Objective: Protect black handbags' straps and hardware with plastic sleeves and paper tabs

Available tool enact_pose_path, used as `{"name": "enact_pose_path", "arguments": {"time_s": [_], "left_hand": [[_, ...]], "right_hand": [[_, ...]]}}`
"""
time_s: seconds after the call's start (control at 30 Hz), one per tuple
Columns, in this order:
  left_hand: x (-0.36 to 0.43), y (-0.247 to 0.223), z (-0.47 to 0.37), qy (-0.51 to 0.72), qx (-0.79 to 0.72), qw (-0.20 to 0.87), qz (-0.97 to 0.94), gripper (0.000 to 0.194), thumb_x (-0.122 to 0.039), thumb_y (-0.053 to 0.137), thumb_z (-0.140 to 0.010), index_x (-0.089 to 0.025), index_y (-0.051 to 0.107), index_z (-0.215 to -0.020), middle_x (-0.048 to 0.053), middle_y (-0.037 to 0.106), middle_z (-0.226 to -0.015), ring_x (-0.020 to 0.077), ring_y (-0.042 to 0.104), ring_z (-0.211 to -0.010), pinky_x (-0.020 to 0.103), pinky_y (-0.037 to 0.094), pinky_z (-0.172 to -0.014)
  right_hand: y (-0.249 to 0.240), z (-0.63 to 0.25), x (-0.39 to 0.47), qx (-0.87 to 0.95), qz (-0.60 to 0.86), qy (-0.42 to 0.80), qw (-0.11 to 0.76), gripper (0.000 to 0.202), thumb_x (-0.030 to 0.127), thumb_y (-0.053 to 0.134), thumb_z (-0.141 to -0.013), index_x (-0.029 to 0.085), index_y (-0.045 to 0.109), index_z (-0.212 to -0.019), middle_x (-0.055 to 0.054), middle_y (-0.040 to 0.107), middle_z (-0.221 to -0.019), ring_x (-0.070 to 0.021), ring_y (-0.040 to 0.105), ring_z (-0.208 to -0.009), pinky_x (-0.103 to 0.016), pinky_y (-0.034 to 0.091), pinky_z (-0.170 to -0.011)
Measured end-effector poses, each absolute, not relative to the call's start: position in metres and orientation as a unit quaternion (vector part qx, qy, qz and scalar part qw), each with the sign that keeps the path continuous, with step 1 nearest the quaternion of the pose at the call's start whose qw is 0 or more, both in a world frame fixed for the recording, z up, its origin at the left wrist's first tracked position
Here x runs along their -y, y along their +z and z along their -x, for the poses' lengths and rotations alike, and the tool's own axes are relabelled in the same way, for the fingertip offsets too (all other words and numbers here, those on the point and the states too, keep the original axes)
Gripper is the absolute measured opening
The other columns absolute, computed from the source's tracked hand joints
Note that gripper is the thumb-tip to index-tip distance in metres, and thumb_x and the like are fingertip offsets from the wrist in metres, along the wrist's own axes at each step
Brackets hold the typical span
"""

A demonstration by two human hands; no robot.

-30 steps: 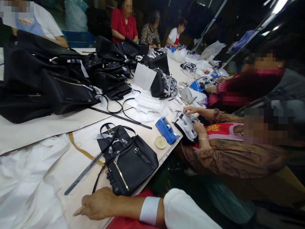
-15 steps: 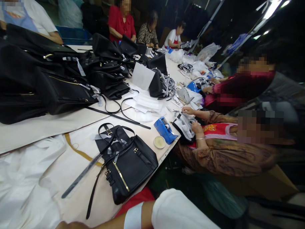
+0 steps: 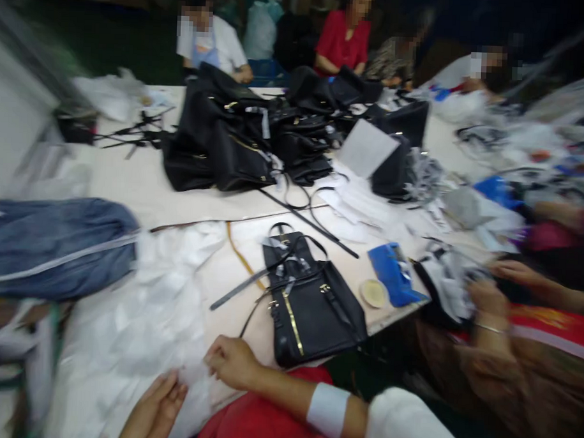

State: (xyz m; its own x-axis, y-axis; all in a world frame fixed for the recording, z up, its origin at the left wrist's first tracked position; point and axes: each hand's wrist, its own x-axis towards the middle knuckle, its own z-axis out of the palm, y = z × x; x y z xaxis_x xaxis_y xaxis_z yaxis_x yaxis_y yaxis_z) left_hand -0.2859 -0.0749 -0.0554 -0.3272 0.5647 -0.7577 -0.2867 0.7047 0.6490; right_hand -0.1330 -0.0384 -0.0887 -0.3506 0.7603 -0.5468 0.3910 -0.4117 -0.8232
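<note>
My left hand is low in the view over thin white sheets, its fingers loosely curled and apart, nothing seen in it. To its right, my right hand has its fingers bent together at the right edge of the sheets; whether it pinches some of that material is too blurred to tell. A black backpack with a gold zipper and thin straps lies on the table, just beyond my right forearm, and neither hand touches it.
Piled black bags cover the table's middle. A blue tape dispenser and a round tape roll lie right of the backpack. Dark blue cloth is at left. A co-worker's hands handle a bag at right; other people line the far side.
The view has swung left, bringing the blue cloth and my left hand into sight. My right hand, mostly cut off before, now shows over the white sheets. The backpack lies as before.
</note>
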Motion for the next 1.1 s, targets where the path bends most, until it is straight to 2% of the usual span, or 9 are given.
{"name": "enact_pose_path", "arguments": {"time_s": [0.13, 0.3, 0.47, 0.6, 0.73, 0.83, 0.93, 1.0, 1.1], "left_hand": [[0.074, -0.059, 0.295, 0.468, -0.643, 0.606, 0.020, 0.010, -0.010, 0.063, -0.074, -0.018, 0.058, -0.075, -0.001, 0.064, -0.077, 0.0091, 0.059, -0.065, 0.021, 0.052, -0.063], [0.076, -0.066, 0.284, 0.529, -0.571, 0.626, 0.045, 0.015, -0.004, 0.063, -0.072, -0.015, 0.057, -0.080, 0.003, 0.064, -0.083, 0.0102, 0.062, -0.069, 0.022, 0.054, -0.066], [0.073, -0.078, 0.281, 0.538, -0.595, 0.596, 0.035, 0.013, -0.006, 0.065, -0.073, -0.014, 0.057, -0.078, -0.001, 0.060, -0.072, 0.0080, 0.059, -0.060, 0.019, 0.053, -0.058], [0.071, -0.079, 0.276, 0.541, -0.586, 0.603, 0.025, 0.014, -0.008, 0.067, -0.072, -0.014, 0.056, -0.077, 0.000, 0.061, -0.074, 0.0090, 0.060, -0.066, 0.020, 0.053, -0.064], [0.082, -0.075, 0.276, 0.488, -0.630, 0.604, 0.012, 0.013, -0.013, 0.067, -0.072, -0.014, 0.055, -0.078, 0.003, 0.060, -0.077, 0.0130, 0.061, -0.072, 0.027, 0.053, -0.070], [0.087, -0.061, 0.284, 0.437, -0.749, 0.483, -0.122, 0.023, -0.023, 0.065, -0.075, -0.015, 0.054, -0.093, 0.009, 0.060, -0.096, 0.0206, 0.061, -0.087, 0.037, 0.051, -0.079], [0.080, -0.041, 0.293, 0.395, -0.760, 0.313, -0.411, 0.035, -0.028, 0.059, -0.080, -0.020, 0.050, -0.113, 0.012, 0.049, -0.126, 0.0244, 0.051, -0.112, 0.043, 0.041, -0.097], [0.069, -0.033, 0.294, 0.320, -0.671, 0.324, -0.585, 0.031, -0.030, 0.052, -0.084, -0.021, 0.052, -0.114, 0.010, 0.050, -0.127, 0.0237, 0.046, -0.118, 0.041, 0.035, -0.103], [0.050, -0.038, 0.294, 0.180, -0.544, 0.436, -0.694, 0.026, -0.033, 0.040, -0.090, -0.022, 0.060, -0.102, 0.006, 0.063, -0.103, 0.0201, 0.056, -0.100, 0.033, 0.040, -0.092]], "right_hand": [[-0.085, 0.135, 0.033, 0.475, 0.519, 0.689, 0.176, 0.043, 0.045, 0.057, -0.081, 0.020, 0.042, -0.112, -0.003, 0.058, -0.093, -0.0123, 0.059, -0.069, -0.022, 0.046, -0.055], [-0.081, 0.148, 0.040, 0.399, 0.457, 0.778, 0.165, 0.057, 0.055, 0.063, -0.073, 0.021, 0.042, -0.114, -0.002, 0.055, -0.090, -0.0124, 0.057, -0.066, -0.022, 0.044, -0.050], [-0.081, 0.144, 0.045, 0.471, 0.507, 0.702, 0.167, 0.069, 0.050, 0.072, -0.065, 0.026, 0.042, -0.122, 0.000, 0.058, -0.091, -0.0131, 0.057, -0.070, -0.024, 0.045, -0.059], [-0.083, 0.144, 0.041, 0.491, 0.528, 0.666, 0.192, 0.023, 0.040, 0.055, -0.083, 0.020, 0.054, -0.093, 0.003, 0.060, -0.071, -0.0109, 0.056, -0.059, -0.022, 0.042, -0.056], [-0.084, 0.138, 0.035, 0.530, 0.536, 0.631, 0.184, 0.022, 0.034, 0.045, -0.089, 0.018, 0.054, -0.077, 0.002, 0.062, -0.067, -0.0094, 0.056, -0.054, -0.020, 0.039, -0.054], [-0.079, 0.129, 0.036, 0.618, 0.536, 0.555, 0.148, 0.023, 0.035, 0.045, -0.090, 0.019, 0.054, -0.077, 0.002, 0.063, -0.067, -0.0104, 0.057, -0.058, -0.020, 0.037, -0.057], [-0.070, 0.124, 0.040, 0.726, 0.495, 0.463, 0.113, 0.023, 0.036, 0.044, -0.091, 0.020, 0.055, -0.081, -0.001, 0.065, -0.073, -0.0136, 0.059, -0.067, -0.022, 0.035, -0.059], [-0.065, 0.123, 0.042, 0.793, 0.422, 0.431, 0.082, 0.021, 0.034, 0.041, -0.092, 0.020, 0.056, -0.086, -0.003, 0.066, -0.080, -0.0159, 0.060, -0.072, -0.024, 0.035, -0.061], [-0.059, 0.121, 0.042, 0.850, 0.314, 0.421, 0.046, 0.020, 0.028, 0.039, -0.091, 0.019, 0.057, -0.094, -0.006, 0.067, -0.088, -0.0180, 0.061, -0.077, -0.025, 0.036, -0.063]]}}
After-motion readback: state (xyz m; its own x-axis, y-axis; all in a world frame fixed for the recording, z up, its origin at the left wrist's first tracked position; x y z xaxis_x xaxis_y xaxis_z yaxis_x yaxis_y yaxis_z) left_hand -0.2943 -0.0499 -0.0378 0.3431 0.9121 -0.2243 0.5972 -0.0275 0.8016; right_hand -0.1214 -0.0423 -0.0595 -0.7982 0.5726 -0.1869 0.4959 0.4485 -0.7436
